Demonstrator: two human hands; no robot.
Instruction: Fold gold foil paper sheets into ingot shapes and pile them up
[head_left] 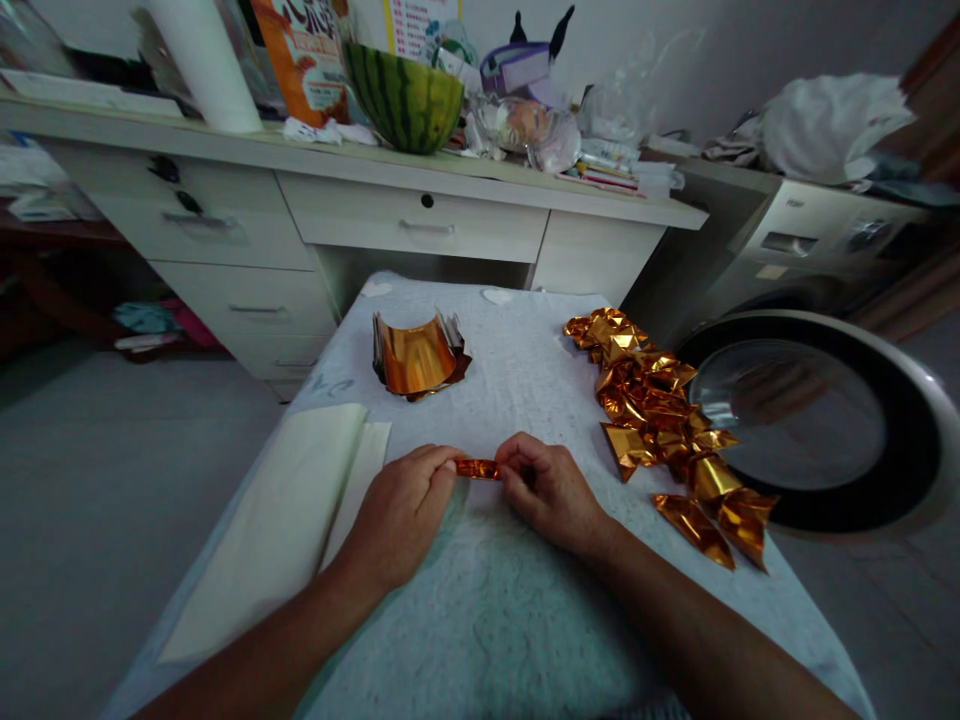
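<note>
A narrow strip of shiny copper-orange foil (478, 469) is stretched between my hands, above the middle of the cloth-covered table (517, 620). My left hand (409, 510) pinches its left end between thumb and finger. At its right end my right hand (551, 490) grips it with curled fingers. Beyond my left hand stands a curved stack of copper foil sheets (420, 358). On the right side of the table lies a long heap of folded foil pieces (649, 390), with a few separate ones nearest me.
Folded pale paper sheets (274, 530) lie at the table's left. Behind stands a white desk (420, 215) holding half a watermelon (405, 98) and clutter. At the right a washing machine has its round door (814, 420) open beside the table edge.
</note>
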